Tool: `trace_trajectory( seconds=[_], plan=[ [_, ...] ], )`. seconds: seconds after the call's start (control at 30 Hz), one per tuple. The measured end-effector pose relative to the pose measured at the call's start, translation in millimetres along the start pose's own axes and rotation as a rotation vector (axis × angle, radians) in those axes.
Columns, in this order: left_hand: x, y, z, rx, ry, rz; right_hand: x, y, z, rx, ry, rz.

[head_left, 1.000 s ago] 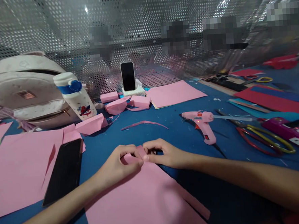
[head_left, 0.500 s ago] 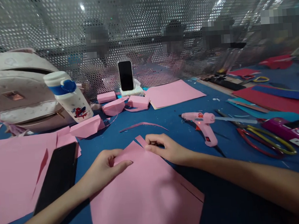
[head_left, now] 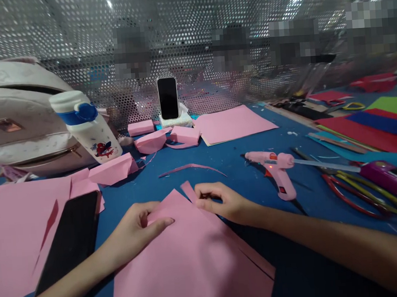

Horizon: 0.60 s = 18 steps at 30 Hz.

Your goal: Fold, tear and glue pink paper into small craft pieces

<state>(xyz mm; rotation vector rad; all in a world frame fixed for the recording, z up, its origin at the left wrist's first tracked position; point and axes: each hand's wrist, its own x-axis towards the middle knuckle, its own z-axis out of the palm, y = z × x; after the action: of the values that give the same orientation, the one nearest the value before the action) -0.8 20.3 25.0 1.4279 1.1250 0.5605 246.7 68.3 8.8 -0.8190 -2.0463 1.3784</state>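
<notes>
Pink sheet (head_left: 178, 257): is lying on the blue table (head_left: 147, 183) before the person, its near end running out of view. Left hand (head_left: 136, 230): grip is clamping the sheet's left edge, thumb on top, most fingers hiding. Right hand (head_left: 229, 205): grip is pinching a narrow pink strip (head_left: 187, 191) at the sheet's right edge, curled fingers partly covering it. Dark tablet (head_left: 69, 237): is lying partly under the left forearm (head_left: 75, 277). Backpack (head_left: 31, 118): is running off at left. Perforated metal screen (head_left: 190, 14): is standing behind, shapes beyond it blurring.
</notes>
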Motion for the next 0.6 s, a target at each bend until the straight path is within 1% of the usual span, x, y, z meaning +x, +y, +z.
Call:
trace_trajectory(
  seconds=[0.07, 0.2, 0.47, 0.6],
  plan=[
    [-0.1, -0.9, -1.2, 0.013, 0.008, -0.003, 0.0, 0.8, -0.8, -0.006, -0.016, -0.016],
    [-0.1, -2.3, -3.3, 0.039, 0.007, 0.002, -0.1, 0.4, -1.6, 0.014, 0.000, -0.030],
    [0.2, -3.9, -3.7, -0.047, -0.019, 0.011, -1.3, 2.4, -1.4, 0.064, 0.010, -0.040],
    [-0.2, -4.7, -3.7, -0.067, 0.001, -0.002, -0.9, -1.1, -1.4, 0.061, 0.034, -0.017]
  ],
)
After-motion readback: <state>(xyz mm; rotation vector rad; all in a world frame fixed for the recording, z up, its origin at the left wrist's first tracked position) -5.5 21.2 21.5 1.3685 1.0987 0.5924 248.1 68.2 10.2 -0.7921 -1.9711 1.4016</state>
